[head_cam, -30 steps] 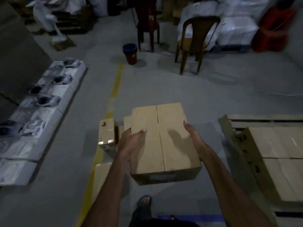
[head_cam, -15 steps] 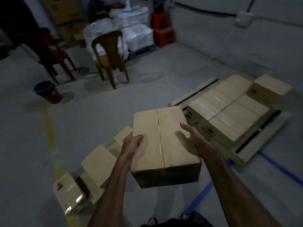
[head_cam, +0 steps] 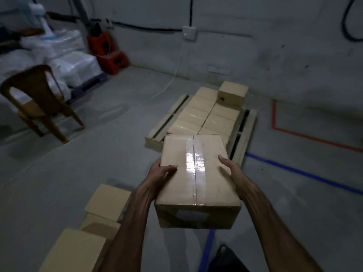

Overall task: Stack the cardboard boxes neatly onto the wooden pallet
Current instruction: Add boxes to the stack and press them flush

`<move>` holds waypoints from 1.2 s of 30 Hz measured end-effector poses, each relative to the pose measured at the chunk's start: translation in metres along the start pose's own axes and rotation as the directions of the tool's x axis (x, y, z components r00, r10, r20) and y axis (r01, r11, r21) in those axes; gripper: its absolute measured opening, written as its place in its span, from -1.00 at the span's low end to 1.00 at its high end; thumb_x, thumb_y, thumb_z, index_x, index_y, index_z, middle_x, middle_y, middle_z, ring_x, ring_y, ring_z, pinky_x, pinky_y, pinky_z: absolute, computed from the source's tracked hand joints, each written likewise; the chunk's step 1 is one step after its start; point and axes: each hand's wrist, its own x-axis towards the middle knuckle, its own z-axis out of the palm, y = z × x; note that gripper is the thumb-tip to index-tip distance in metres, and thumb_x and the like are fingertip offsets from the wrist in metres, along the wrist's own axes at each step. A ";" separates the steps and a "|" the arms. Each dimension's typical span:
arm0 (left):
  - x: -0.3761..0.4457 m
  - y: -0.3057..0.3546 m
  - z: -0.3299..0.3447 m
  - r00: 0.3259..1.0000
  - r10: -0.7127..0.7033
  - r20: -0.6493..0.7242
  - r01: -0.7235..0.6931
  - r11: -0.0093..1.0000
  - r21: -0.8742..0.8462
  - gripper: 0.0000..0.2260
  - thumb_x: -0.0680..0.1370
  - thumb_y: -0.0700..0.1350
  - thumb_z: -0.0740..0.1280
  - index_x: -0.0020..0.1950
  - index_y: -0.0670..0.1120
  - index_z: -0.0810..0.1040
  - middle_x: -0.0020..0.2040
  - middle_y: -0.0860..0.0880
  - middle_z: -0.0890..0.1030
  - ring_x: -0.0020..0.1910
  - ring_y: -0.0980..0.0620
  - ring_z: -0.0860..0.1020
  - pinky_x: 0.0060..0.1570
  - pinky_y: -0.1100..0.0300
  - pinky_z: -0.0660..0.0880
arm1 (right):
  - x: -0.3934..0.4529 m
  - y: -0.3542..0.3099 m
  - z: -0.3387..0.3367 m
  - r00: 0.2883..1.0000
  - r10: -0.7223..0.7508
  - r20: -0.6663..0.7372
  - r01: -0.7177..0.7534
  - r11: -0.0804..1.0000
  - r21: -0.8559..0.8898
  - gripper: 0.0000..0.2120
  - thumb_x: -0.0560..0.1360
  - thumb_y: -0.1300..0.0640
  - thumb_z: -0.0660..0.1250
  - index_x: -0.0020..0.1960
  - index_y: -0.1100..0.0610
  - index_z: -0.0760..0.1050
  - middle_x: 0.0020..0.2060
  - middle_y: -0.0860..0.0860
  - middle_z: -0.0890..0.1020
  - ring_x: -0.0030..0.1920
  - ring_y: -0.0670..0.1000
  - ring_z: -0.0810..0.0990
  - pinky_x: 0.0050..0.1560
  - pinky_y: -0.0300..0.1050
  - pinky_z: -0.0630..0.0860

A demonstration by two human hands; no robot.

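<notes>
I am standing in a dim storeroom: bare grey concrete floor (head_cam: 78, 173) with taped lines, wooden pallet (head_cam: 245, 130) carrying brown cardboard boxes (head_cam: 206, 114) centre frame, white wrapped bundles (head_cam: 74, 65) upper left.

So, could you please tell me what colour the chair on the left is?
The chair is brown, seen in the head view.

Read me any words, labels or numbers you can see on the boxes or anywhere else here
None can be read.
Pale label on the near face of the held box: blurred.
Small dark mark on the lone upper box on the pallet: too small.
Dark mark on the red container: illegible.
</notes>
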 end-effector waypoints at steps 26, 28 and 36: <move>0.179 0.062 0.253 0.988 -0.068 0.138 0.045 0.986 0.163 -0.50 0.54 -0.08 0.50 0.44 -0.01 0.43 0.23 -0.15 0.62 0.14 -0.19 0.65 0.11 -0.17 0.65 | 0.110 -0.084 -0.249 0.987 0.068 -0.146 -0.035 0.975 0.220 -0.50 0.56 -0.22 0.34 0.39 0.03 0.48 0.25 0.17 0.63 0.21 0.25 0.64 0.13 0.22 0.62; 0.200 0.072 0.270 0.982 -0.075 0.175 0.045 0.984 0.170 -0.53 0.56 -0.09 0.49 0.42 0.00 0.43 0.24 -0.14 0.61 0.15 -0.18 0.64 0.06 -0.12 0.65 | 0.123 -0.090 -0.266 0.986 0.072 -0.151 -0.030 0.964 0.263 -0.53 0.59 -0.19 0.33 0.38 0.05 0.48 0.19 0.19 0.67 0.15 0.26 0.68 0.04 0.19 0.64; 0.311 0.115 0.347 0.951 -0.097 0.293 0.040 0.980 0.194 -0.54 0.52 -0.18 0.50 0.39 -0.02 0.51 0.18 -0.12 0.69 0.12 -0.13 0.68 -0.12 0.05 0.63 | 0.182 -0.131 -0.327 0.960 0.092 -0.266 0.031 0.904 0.426 -0.57 0.60 -0.11 0.34 0.35 0.14 0.55 0.12 0.20 0.72 0.14 0.28 0.68 0.02 0.14 0.62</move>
